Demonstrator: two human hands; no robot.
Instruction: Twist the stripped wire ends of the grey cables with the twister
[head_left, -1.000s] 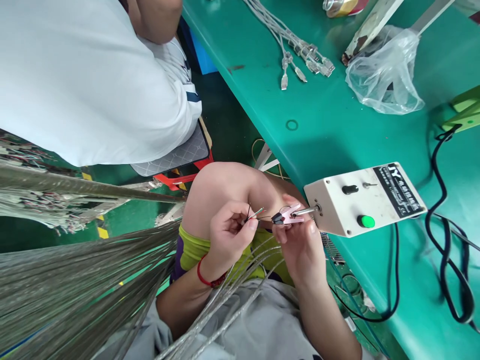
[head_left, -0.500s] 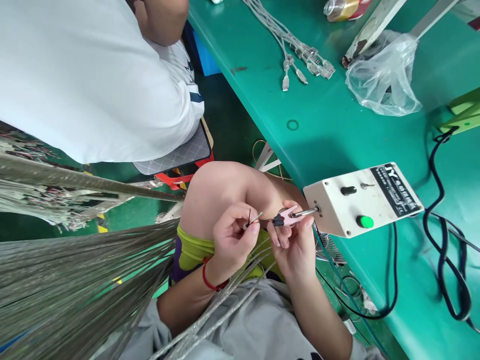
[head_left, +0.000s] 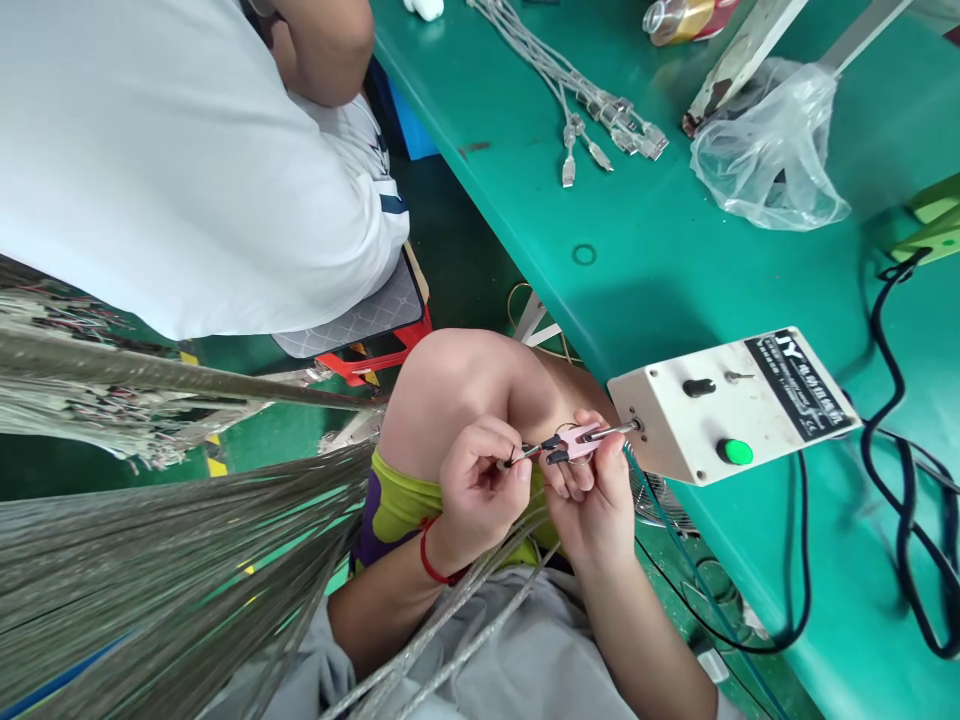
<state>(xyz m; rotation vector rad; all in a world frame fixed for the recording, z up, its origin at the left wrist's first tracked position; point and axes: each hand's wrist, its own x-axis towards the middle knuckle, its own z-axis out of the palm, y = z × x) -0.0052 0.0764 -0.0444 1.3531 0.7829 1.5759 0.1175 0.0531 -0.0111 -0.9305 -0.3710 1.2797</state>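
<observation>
My left hand [head_left: 484,485] pinches the end of a cable whose thin coloured wires [head_left: 534,450] stick out toward the right. Those wires reach the black tips of a pink clip [head_left: 577,438]. The clip sits on the metal shaft [head_left: 616,430] of a white box [head_left: 731,405] with a black knob and a green button. My right hand [head_left: 596,490] has its thumb and fingers round the clip, whose black tips stand apart. Grey braided cables [head_left: 480,620] run across my lap below my left hand.
On the green table [head_left: 525,120] lie clear USB cables [head_left: 592,100], a plastic bag [head_left: 780,150], a bottle [head_left: 686,20] and black cords [head_left: 892,480]. A seated person in a white shirt [head_left: 187,170] is at upper left. Many cables [head_left: 187,560] hang at lower left.
The clip's black tips have parted. The coloured wires, which pointed up from my left hand, now stretch right to the clip. The view has shifted slightly.
</observation>
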